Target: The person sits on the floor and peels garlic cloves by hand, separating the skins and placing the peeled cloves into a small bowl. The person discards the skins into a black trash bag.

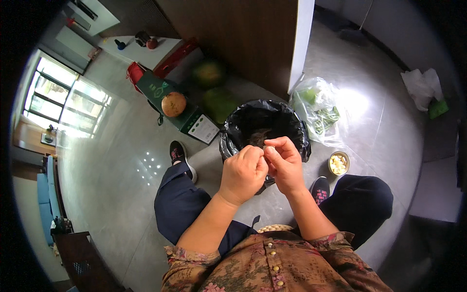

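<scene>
My left hand [243, 174] and my right hand [286, 166] meet over the near rim of a bin lined with a black plastic bag [301, 127]. Between the fingertips is a small pale piece [269, 147], mostly covered, perhaps a garlic clove. The left hand is curled with its knuckles up, and what it holds inside is hidden. The right thumb and forefinger pinch at the piece. Some brownish scraps [259, 137] lie inside the bin. On the floor to the right stands a small round bowl [339, 172] with pale, peeled pieces that look like garlic cloves [338, 163].
Right of the bin lies a clear plastic bag of green vegetables [326, 116]. A dark green box [189, 118] with a round tan fruit or gourd [173, 104] on it stands left. Behind is a brown panel [248, 43]. My shoes [178, 151] flank the bin.
</scene>
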Tool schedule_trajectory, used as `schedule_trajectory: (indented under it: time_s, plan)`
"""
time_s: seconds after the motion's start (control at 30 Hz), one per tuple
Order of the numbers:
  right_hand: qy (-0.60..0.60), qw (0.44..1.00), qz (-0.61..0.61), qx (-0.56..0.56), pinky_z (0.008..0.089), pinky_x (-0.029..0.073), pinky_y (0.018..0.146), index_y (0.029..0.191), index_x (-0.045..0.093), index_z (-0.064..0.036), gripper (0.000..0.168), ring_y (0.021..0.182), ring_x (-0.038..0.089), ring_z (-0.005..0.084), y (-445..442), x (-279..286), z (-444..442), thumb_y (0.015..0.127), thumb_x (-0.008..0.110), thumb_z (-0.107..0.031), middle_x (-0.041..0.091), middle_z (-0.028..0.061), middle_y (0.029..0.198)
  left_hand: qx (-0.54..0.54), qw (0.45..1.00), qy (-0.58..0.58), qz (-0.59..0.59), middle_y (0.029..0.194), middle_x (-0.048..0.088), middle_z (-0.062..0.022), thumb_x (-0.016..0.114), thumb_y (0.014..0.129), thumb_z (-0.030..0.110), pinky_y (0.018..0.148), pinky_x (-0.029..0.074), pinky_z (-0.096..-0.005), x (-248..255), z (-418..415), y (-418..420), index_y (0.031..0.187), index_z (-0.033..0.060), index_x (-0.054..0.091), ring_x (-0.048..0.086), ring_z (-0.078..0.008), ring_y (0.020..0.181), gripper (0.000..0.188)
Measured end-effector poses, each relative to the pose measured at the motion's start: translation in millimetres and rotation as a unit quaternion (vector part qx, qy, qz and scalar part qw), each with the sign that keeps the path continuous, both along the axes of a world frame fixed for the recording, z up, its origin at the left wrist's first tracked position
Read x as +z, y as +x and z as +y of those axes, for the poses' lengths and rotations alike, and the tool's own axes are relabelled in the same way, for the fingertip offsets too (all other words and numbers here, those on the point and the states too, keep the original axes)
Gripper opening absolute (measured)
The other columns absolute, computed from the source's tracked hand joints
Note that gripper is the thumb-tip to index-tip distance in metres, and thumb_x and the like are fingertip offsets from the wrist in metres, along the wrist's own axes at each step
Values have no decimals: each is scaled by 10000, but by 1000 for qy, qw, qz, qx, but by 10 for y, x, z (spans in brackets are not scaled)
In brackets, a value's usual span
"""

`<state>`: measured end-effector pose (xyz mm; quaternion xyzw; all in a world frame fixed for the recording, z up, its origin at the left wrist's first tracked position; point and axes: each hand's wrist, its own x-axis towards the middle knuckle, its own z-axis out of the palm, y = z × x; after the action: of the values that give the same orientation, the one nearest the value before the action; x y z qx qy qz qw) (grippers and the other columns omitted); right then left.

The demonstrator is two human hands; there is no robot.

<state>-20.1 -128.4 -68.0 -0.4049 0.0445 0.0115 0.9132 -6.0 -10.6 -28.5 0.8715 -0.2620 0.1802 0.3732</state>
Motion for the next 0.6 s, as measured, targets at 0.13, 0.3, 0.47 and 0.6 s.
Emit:
schedule_trajectory:
  time_s: [0.13, 0.3, 0.47, 0.6]
  plan:
    - [25, 999, 29, 26, 171, 278, 405, 947, 555, -88, 95, 489, 408, 20, -22, 75, -9, 876, 595, -137, 550, -23, 679, -4, 997, 41, -62, 633, 510, -90, 582, 729, -22, 452, 413, -319, -23, 28, 16, 751, 44, 505, 526, -224, 509, 104]
    - [142, 983, 73, 87, 182, 279, 388, 972, 559, -97, 138, 442, 376, 45, -4, 53, -33, 902, 552, -216, 507, 1, 618, -52, 949, -169, 262, 682, 529, 29, 540, 810, 0, 462, 358, -191, -25, 91, 26, 808, 33, 528, 444, -8, 565, 35]
    - [209, 965, 32, 156, 191, 328, 406, 1053, 537, -96, 204, 468, 418, 70, 9, 57, -116, 907, 540, -238, 502, 22, 633, -80, 822, -361, 432, 674, 525, 30, 514, 848, 49, 406, 311, -152, 24, 70, 76, 839, 42, 534, 402, 0, 479, 22]
    - [57, 990, -21, 124, 211, 406, 447, 1047, 530, -56, 211, 540, 498, 88, 58, 60, -122, 885, 579, -181, 545, 22, 757, -77, 817, -358, 445, 655, 512, 34, 521, 853, 80, 382, 299, -149, 72, 72, 83, 854, 51, 536, 387, -5, 443, 32]
